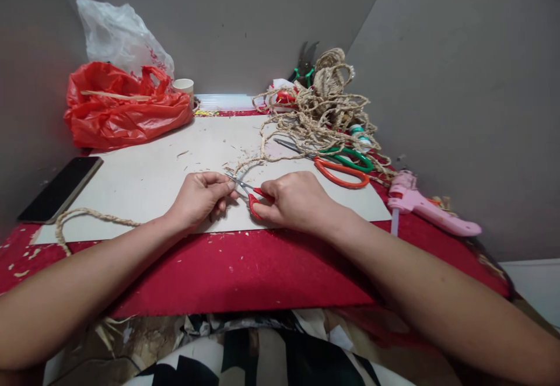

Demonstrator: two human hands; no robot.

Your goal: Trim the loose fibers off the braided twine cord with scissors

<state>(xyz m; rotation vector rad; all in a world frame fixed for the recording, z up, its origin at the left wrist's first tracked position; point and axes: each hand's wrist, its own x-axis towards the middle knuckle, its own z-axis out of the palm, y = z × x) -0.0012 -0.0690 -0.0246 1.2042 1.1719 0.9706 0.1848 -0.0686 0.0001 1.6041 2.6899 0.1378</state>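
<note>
My right hand [297, 199] holds small scissors [255, 204] by their red handles, the blades pointing left toward my other fingertips. My left hand [203, 196] is closed in a pinch on the braided straw rope [244, 165] beside the blade tips. From there the rope runs back right to a tangled heap of rope [328, 106]. Another length of rope [98, 215] comes out left of my left forearm and curls over the board's front edge. Whether the blades touch the rope is too small to tell.
A white board [144, 182] lies on a red cloth [245, 269]. Larger scissors [341, 167] and a pink glue gun [431, 205] are at right. A phone [61, 188], red plastic bag [126, 115] and paper cup [184, 87] stand left. Pruners [306, 65] are behind the rope.
</note>
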